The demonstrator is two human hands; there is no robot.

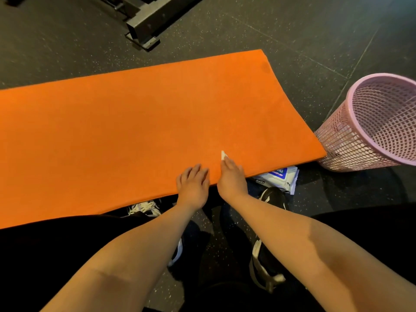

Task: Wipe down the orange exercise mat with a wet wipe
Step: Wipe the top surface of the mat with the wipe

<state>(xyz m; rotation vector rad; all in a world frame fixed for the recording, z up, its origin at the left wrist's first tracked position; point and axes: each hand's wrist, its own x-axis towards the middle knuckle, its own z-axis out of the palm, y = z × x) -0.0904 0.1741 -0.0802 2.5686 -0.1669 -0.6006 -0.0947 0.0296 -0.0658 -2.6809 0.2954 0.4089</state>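
The orange exercise mat [139, 122] lies flat across the dark floor, its right end near a pink basket. My left hand [193, 184] rests on the mat's near edge with its fingers spread and relaxed. Right beside it, my right hand [231, 177] is on the same edge and pinches a small white wet wipe [223, 155], of which only a tip shows past the fingertips. The rest of the wipe is hidden under the hand.
A pink mesh waste basket [373, 122] stands at the mat's right end. A white and blue wet wipe pack [280, 176] lies partly under the mat's near edge. A black metal equipment frame [144, 21] stands beyond the mat. My shoes [273, 197] are below the edge.
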